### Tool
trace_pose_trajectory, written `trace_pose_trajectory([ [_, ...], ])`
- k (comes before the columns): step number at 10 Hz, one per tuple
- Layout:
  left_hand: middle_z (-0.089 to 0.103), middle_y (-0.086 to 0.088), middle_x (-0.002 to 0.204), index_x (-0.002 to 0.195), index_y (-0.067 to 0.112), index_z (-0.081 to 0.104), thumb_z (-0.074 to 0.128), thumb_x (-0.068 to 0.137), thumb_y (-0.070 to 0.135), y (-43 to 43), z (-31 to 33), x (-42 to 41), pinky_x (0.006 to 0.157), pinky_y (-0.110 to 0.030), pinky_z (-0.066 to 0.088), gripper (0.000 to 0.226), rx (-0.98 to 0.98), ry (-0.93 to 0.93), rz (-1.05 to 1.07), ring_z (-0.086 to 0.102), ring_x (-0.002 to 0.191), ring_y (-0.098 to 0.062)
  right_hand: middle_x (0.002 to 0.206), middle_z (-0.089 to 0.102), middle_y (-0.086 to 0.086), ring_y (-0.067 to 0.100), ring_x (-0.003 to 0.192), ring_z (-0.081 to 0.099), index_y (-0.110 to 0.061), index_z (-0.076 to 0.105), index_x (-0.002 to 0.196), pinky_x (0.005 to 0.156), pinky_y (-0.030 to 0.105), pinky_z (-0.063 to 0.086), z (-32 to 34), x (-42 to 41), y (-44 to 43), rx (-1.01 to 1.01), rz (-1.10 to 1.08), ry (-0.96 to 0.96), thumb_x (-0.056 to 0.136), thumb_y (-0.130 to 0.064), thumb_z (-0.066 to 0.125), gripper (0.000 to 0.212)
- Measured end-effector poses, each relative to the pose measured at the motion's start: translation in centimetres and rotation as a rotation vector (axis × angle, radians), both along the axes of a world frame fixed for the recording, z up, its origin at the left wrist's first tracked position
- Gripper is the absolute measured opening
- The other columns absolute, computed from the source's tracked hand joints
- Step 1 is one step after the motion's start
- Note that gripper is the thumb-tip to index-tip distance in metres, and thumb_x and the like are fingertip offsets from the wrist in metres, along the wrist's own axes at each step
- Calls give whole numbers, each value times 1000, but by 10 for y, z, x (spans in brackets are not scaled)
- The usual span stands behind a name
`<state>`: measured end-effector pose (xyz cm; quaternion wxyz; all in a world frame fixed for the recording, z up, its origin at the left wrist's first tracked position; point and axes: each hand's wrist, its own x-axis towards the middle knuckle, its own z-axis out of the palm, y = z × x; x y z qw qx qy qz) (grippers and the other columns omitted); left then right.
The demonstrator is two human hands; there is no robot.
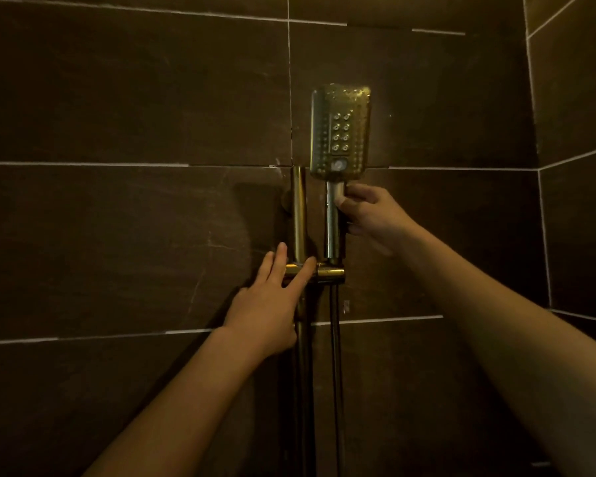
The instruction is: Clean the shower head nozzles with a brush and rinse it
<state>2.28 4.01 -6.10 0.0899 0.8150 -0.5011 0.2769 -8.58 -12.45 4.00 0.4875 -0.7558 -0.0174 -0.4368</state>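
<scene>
Dim shower stall with dark brown wall tiles (pixel 135 98) and pale grout lines, everything lit kind of yellowish. The shower head (pixel 340 130) is a rectangular gold handheld one, standing upright with its handle seated in the bracket (pixel 327 271) on the vertical slide rail (pixel 299 215), nozzle face turned toward the camera and speckled with water drops. Both bare forearms come up from the bottom of the view, angled inward toward the fixture. The right hand (pixel 372 215) is reaching in from the right side and is wrapped around the upper part of the handle just under the head, thumb on the front of the handle and the other fingers curled behind it, so that one is definitely gripping. The left hand (pixel 272 301) is lower down, palm toward the wall with fingers spread out and loose, fingertips (pixel 282 249) lying across the bracket right where it meets the rail; it's touching the bracket, not closed around anything. The dark hose (pixel 336 356) hangs straight down from the underside of the bracket, running just beside the lower part of the rail.
</scene>
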Motion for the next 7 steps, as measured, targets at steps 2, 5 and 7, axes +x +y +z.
trace_pose_trajectory([
  [2,-34,-1,161,153,46,-15,63,90,23,0,-3,-2,110,-53,41,103,-37,16,-24,-23,151,-26,105,70,1,14,99,68,-19,66,107,84,30,57,-7,2,-1,-31,26,19,105,-14,51,16],
  [5,-37,-2,159,150,47,-22,68,87,23,2,0,0,118,-61,24,112,15,30,-1,-25,150,-27,114,67,11,28,107,67,-24,60,113,94,42,56,-16,-10,8,-170,-289,322,108,-30,42,20],
  [7,-35,16,159,152,52,-6,60,95,33,38,-56,-6,120,-45,24,90,-177,253,-155,-8,153,-15,122,64,-7,11,108,63,-29,56,135,89,29,51,-111,-57,1,-346,-351,531,104,-41,49,35],
])
